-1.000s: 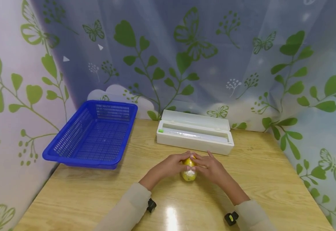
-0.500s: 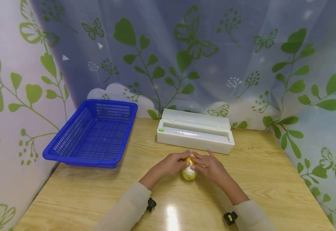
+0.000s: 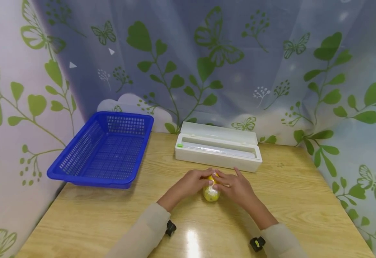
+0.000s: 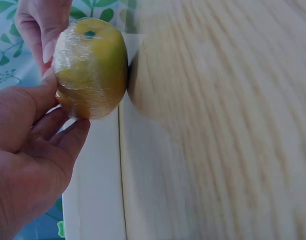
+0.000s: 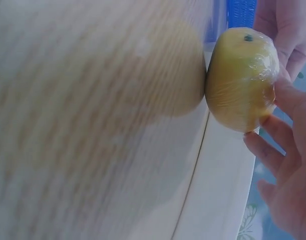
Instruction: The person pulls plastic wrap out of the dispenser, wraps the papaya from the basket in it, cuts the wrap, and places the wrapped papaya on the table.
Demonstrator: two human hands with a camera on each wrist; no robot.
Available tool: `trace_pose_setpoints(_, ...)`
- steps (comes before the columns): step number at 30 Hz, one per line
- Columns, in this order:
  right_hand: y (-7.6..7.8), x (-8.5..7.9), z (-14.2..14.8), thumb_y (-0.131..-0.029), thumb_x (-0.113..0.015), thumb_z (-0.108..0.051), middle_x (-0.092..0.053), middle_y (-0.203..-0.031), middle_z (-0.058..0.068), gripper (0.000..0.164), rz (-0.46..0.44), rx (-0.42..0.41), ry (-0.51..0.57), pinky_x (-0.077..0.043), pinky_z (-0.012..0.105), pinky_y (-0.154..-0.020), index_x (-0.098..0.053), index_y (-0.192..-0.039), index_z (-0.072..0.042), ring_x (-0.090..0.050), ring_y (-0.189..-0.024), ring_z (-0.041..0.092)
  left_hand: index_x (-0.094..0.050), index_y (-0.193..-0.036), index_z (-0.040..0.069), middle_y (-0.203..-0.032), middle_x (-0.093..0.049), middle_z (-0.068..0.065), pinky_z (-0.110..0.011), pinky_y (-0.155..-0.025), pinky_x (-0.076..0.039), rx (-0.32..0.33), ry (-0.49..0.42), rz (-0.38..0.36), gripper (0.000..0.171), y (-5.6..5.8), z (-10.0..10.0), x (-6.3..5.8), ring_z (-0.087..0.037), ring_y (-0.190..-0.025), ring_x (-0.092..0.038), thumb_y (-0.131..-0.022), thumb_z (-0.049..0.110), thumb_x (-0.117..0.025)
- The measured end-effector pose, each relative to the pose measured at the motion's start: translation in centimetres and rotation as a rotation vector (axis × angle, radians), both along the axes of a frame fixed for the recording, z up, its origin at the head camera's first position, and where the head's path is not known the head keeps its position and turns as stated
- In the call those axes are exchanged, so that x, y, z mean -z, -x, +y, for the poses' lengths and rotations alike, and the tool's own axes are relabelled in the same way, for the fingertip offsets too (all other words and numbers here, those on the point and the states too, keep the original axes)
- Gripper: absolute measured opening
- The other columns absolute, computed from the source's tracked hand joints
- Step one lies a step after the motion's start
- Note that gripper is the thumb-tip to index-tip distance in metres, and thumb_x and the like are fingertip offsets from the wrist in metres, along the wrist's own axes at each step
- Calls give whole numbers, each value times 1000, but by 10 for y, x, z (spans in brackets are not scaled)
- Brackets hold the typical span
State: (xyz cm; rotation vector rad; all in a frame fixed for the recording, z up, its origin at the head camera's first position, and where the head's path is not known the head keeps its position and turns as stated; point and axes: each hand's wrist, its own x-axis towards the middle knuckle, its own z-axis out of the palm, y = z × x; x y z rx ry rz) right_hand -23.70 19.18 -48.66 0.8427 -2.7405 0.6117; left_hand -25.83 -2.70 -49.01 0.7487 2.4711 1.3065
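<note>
An orange (image 3: 211, 195), yellowish with a small green stem spot, sits on the wooden table in front of me. Clear plastic film with shiny creases covers it, as the left wrist view of the orange (image 4: 92, 70) shows. From the left side, my left hand (image 3: 192, 182) grips it with thumb and fingers. My right hand (image 3: 238, 187) holds the opposite side the same way, its thumb and fingertips on the film in the right wrist view, where one finger stays off the orange (image 5: 238, 82). Both thumbs nearly meet on the near side. The far side is partly hidden by the fingers.
Behind the hands stands a long white box (image 3: 217, 161), its lid (image 3: 220, 133) raised, with a roll of film (image 3: 217, 149) inside. A blue plastic basket (image 3: 94, 181) stands at the left. A patterned curtain (image 3: 175, 53) encloses the wooden table (image 3: 304, 200).
The fingers shift very slightly on the orange. The orange, box and basket stay where they were.
</note>
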Motion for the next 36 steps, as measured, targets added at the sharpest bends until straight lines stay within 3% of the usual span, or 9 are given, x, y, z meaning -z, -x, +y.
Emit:
trace_pose_setpoints(8,-2,1,-4,-90,-73,-34,-56,-144,3,49,10,10,-48,-35,63,-113,-64,-135,-16,-64,-122,28,-44,-153,19,-160,-38,-7,-45,-116,-39,-62,41,-17,54,-4,0,-4,-27,-145,-41,-102,32,-59)
trace_pose_setpoints(15,-3,-2,-5,-95,-69,-32,-52,-150,9,55,-57,-37,21,-23,65,-119,-56,-144,-11,-52,-136,35,-46,-152,22,-157,-44,-1,-46,-112,-44,-84,79,2,54,-6,-8,-5,-28,-141,-47,-101,32,-61)
trace_pose_setpoints(18,-2,-3,1,-97,-67,-32,-47,-154,13,60,-150,-10,115,-28,64,-117,-49,-149,-8,-45,-140,40,-47,-152,21,-155,-47,-2,-47,-112,-44,-109,60,-21,54,-8,-12,-2,-29,-140,-48,-100,29,-62)
trace_pose_setpoints(22,3,1,11,-96,-67,-41,-42,-158,14,70,-369,32,241,-35,65,-113,-42,-154,-11,-39,-144,43,-49,-151,20,-153,-50,-4,-48,-112,-44,-154,55,-56,53,-10,-17,-1,-29,-140,-48,-100,28,-63)
trace_pose_setpoints(27,8,12,11,-89,-76,-43,-33,-162,16,90,-597,32,282,-35,64,-113,-28,-160,-15,-35,-145,47,-48,-151,15,-152,-51,-7,-45,-109,-48,-171,46,-74,54,-12,-26,-1,-29,-135,-53,-100,26,-64)
trace_pose_setpoints(31,9,17,5,-86,-78,-41,-24,-166,15,101,-626,-33,270,-31,61,-117,-18,-162,-12,-31,-148,42,-44,-153,14,-153,-50,-6,-43,-108,-48,-148,36,-75,57,-13,-33,1,-28,-135,-53,-101,27,-63)
trace_pose_setpoints(36,6,16,-2,-85,-79,-43,-24,-166,12,103,-618,-64,252,-24,62,-120,-18,-162,-11,-27,-151,38,-43,-154,18,-153,-50,-4,-45,-109,-48,-110,31,-112,62,-15,-38,2,-28,-135,-53,-99,37,-65)
